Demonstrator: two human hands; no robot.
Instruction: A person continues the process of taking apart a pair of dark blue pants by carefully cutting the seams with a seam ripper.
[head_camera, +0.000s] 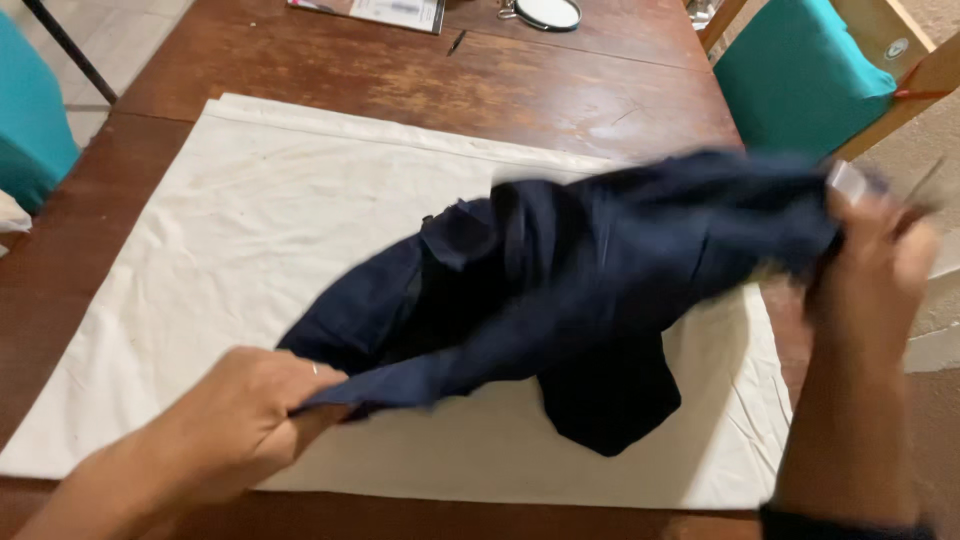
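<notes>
The left hand (245, 420) was closed on one end of a dark navy garment (560, 290), the cloth pinched at its near lower edge, with a ring showing on one finger. The right hand (870, 250) gripped the other end of the garment, lifted off to the right and blurred by motion, so the exact hold of its fingers could not be made out, though the cloth plainly ran into its grasp. Between the two hands the garment stretched as a long, rumpled band, its middle bunched, and one flap hung down toward the near side, touching the surface below it. Under the garment lay a cream cloth (230, 250), spread flat, with the garment over its right half and the left hand resting at its near edge. The cream cloth covered most of a worn brown wooden table (560, 90), which showed bare beyond the cloth's far edge. At the far side of that bare strip, well apart from the garment, lay a printed paper (395, 12) and a round dark-rimmed object (547, 12), too cropped to identify. Beyond the garment's right end stood a wooden chair with a teal cushion (800, 75), and another teal seat (30, 120) stood past the cloth's left edge.
</notes>
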